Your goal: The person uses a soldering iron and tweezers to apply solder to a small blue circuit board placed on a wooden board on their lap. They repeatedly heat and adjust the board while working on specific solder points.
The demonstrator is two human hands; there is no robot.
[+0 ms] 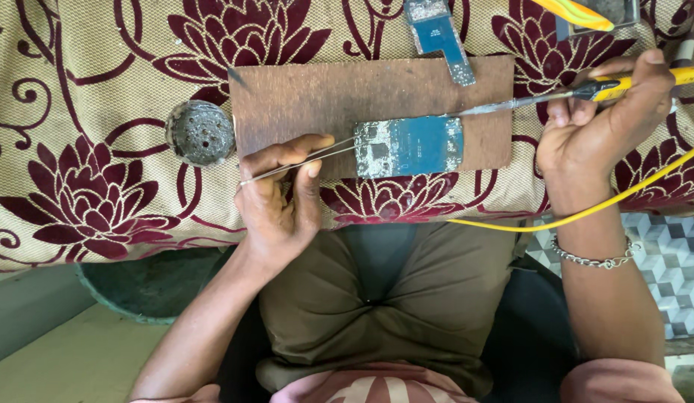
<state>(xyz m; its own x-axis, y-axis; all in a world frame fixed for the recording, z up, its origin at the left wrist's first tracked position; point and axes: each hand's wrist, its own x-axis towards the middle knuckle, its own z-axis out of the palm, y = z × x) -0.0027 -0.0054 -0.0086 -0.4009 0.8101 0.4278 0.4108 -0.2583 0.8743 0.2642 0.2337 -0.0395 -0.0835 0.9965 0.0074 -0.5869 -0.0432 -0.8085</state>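
Looking down: I see both hands at work over a brown wooden board [302, 101] that lies on a cloth with dark red flowers [85, 194].
Left hand: the left hand [279, 198] has thumb and fingers pinched together on a pair of thin metal tweezers [302, 162], whose tips reach the left edge of the circuit board.
Right hand: the right hand [597, 119] is closed around the yellow handle of a soldering iron [556, 95]; I see the thumb pressed along the handle and the fingers curled under it.
Iron tip: the metal tip points left and sits at the upper right corner of the circuit board; I cannot tell whether it touches.
Circuit board: the blue circuit board [410, 145] lies flat on the wooden board, near its lower edge, between my two hands.
Cable: a yellow cable [586, 213] runs under the right wrist and off to the right.
Wrist: a metal chain bracelet [593, 257] sits on the right forearm.
Nearby: a round grey tin [201, 133] stands just left of the wooden board; a second blue circuit board [440, 37] lies across its top edge.
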